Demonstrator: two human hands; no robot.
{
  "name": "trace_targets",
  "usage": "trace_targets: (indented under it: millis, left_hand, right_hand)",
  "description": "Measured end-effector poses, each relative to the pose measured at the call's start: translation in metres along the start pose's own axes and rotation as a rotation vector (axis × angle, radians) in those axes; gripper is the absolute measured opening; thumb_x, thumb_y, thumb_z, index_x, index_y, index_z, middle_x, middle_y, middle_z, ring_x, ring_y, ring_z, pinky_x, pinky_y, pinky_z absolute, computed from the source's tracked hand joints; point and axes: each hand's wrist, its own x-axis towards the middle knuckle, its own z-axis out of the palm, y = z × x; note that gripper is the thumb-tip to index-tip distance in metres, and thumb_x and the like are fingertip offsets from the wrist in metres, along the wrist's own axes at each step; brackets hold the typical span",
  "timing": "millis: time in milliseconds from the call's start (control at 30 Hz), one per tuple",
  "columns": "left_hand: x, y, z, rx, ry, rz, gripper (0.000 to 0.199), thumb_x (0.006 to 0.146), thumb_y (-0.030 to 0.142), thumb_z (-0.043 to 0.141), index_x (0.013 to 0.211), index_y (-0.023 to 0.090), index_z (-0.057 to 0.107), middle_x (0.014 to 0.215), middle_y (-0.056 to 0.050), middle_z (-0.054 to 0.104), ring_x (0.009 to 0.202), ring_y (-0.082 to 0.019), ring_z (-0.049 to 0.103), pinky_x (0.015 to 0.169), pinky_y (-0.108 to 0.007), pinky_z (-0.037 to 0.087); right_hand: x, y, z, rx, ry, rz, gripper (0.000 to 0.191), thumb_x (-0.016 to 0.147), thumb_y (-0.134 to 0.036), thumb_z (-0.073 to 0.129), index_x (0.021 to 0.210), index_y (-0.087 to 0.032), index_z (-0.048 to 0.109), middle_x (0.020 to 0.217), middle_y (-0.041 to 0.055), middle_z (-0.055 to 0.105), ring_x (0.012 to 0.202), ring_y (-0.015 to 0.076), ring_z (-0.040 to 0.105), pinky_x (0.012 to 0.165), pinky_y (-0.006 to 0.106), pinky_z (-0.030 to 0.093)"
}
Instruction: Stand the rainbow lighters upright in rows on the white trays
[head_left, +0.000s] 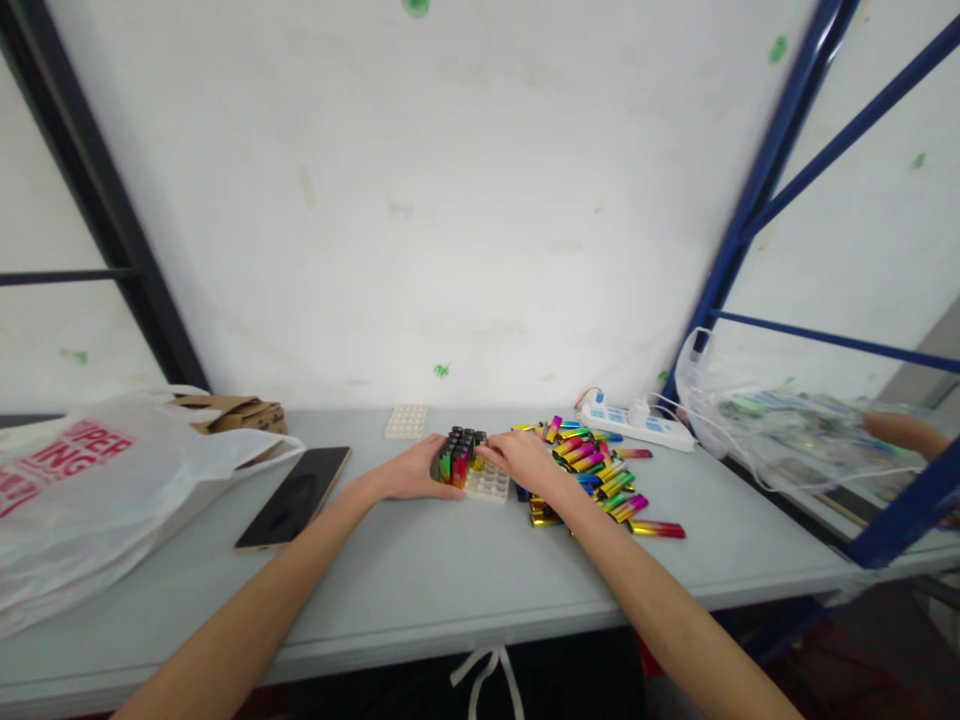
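A white tray (489,486) with rows of round-edged pockets lies on the table in front of me. Its left part holds several upright lighters (459,462) with black tops and shiny rainbow-coloured bodies. My left hand (415,470) wraps round the left end of this tray, thumb along the front and fingers behind. Over the tray's right part, my right hand (519,458) has its fingertips pinched on a yellowish lighter (478,463) beside the standing rows; the fingers partly hide it. To the right lies a loose pile of metallic lighters (592,470), partly behind my right forearm.
Another white tray (406,421) lies near the wall. A phone (294,497), a white plastic bag (142,470) and cardboard (240,411) are at left. A power strip (645,424) with cables stands behind the pile. Beyond the blue frame (750,225), another person's hand (904,432) shows near clear bags.
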Motion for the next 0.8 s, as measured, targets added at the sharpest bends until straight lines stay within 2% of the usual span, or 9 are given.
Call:
trace_targets:
  millis: [100, 200, 333, 400, 600, 700, 800]
  left_hand:
    - [0.000, -0.001, 0.000, 0.002, -0.001, 0.005, 0.083, 0.062, 0.063, 0.084, 0.127, 0.017, 0.060, 0.125, -0.012, 0.067, 0.116, -0.037, 0.063, 0.105, -0.046, 0.049]
    - [0.000, -0.001, 0.000, 0.003, 0.000, 0.008, 0.083, 0.064, 0.065, 0.082, 0.128, 0.018, 0.058, 0.127, -0.012, 0.066, 0.117, -0.036, 0.063, 0.106, -0.045, 0.049]
    - [-0.001, 0.000, 0.000, 0.020, -0.011, 0.027, 0.077, 0.069, 0.065, 0.078, 0.126, 0.017, 0.058, 0.123, -0.012, 0.067, 0.114, -0.035, 0.064, 0.106, -0.045, 0.049]
    - [0.000, -0.001, 0.000, 0.038, 0.009, 0.020, 0.074, 0.070, 0.065, 0.078, 0.123, 0.018, 0.059, 0.121, -0.012, 0.068, 0.111, -0.035, 0.065, 0.104, -0.045, 0.050]
    - [0.002, -0.004, 0.001, 0.087, 0.058, 0.022, 0.077, 0.066, 0.067, 0.079, 0.123, 0.019, 0.060, 0.123, -0.013, 0.067, 0.115, -0.036, 0.063, 0.105, -0.045, 0.050]
    - [0.001, -0.006, 0.000, 0.119, 0.062, 0.000, 0.077, 0.065, 0.068, 0.079, 0.121, 0.018, 0.061, 0.122, -0.013, 0.067, 0.115, -0.037, 0.063, 0.104, -0.045, 0.050]
    - [0.000, -0.009, -0.003, 0.111, 0.080, -0.016, 0.078, 0.062, 0.069, 0.081, 0.120, 0.020, 0.063, 0.121, -0.012, 0.068, 0.113, -0.037, 0.064, 0.102, -0.044, 0.051]
  right_hand:
    - [-0.001, 0.015, -0.011, 0.067, 0.009, 0.005, 0.040, 0.100, -0.052, 0.056, 0.084, -0.020, 0.073, 0.074, 0.0059, 0.071, 0.070, 0.0190, 0.063, 0.068, 0.027, 0.039]
    - [-0.007, 0.040, -0.025, 0.124, 0.045, 0.003, 0.037, 0.103, -0.046, 0.050, 0.096, -0.018, 0.074, 0.080, 0.0048, 0.072, 0.072, 0.0175, 0.063, 0.071, 0.027, 0.041]
    - [-0.015, 0.063, -0.036, 0.177, -0.064, 0.031, 0.032, 0.095, -0.045, 0.064, 0.101, -0.015, 0.074, 0.082, 0.0053, 0.072, 0.071, 0.0169, 0.063, 0.068, 0.026, 0.042]
    - [-0.017, 0.064, -0.036, 0.176, -0.122, 0.022, 0.034, 0.091, -0.047, 0.069, 0.097, -0.015, 0.074, 0.082, 0.0053, 0.072, 0.071, 0.0173, 0.062, 0.069, 0.026, 0.043]
    - [-0.021, 0.049, -0.026, 0.117, -0.211, -0.003, 0.047, 0.068, -0.053, 0.088, 0.098, -0.018, 0.077, 0.091, 0.0072, 0.068, 0.091, 0.0255, 0.062, 0.082, 0.033, 0.045]
    - [-0.020, 0.046, -0.021, 0.039, -0.244, -0.016, 0.045, 0.072, -0.054, 0.085, 0.095, -0.016, 0.075, 0.093, 0.0088, 0.066, 0.093, 0.0273, 0.061, 0.084, 0.036, 0.045]
    - [-0.018, 0.047, -0.017, 0.050, -0.220, -0.060, 0.045, 0.074, -0.053, 0.085, 0.096, -0.016, 0.071, 0.097, 0.0092, 0.066, 0.095, 0.0262, 0.060, 0.084, 0.034, 0.045]
